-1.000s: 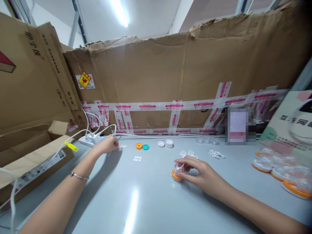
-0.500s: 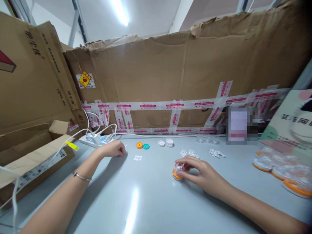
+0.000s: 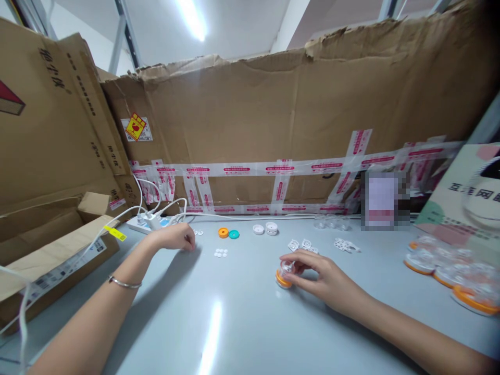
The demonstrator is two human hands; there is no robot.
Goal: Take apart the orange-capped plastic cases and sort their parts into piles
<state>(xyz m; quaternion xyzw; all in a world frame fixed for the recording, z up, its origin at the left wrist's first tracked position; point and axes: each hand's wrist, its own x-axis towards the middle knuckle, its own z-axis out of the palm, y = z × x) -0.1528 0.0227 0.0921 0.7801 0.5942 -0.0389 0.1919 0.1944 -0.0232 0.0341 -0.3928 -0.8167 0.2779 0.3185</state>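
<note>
My right hand (image 3: 318, 273) rests on the grey table (image 3: 234, 323), its fingers curled round a small clear part with an orange base (image 3: 283, 276). Far to the left my left hand (image 3: 175, 237) lies with its fingers curled down, close to some tiny white discs (image 3: 197, 232) by the power strip (image 3: 150, 223); what its fingertips pinch is hidden. A cluster of small white discs (image 3: 221, 253) sits to the right of that hand. An orange ring (image 3: 223, 233) and a teal ring (image 3: 234, 234) lie behind the cluster.
White caps (image 3: 265, 228), clear cups (image 3: 332, 223) and flat white cut-outs (image 3: 346, 245) line the back. Finished clear-and-orange pieces (image 3: 449, 268) crowd the right edge under a printed box (image 3: 464, 200). Taped cardboard walls (image 3: 273, 135) enclose the table; an open carton (image 3: 47, 250) and cables stand left.
My left hand drew back from the power strip toward the white discs, then shifted slightly left. My right hand stayed on the orange-based part.
</note>
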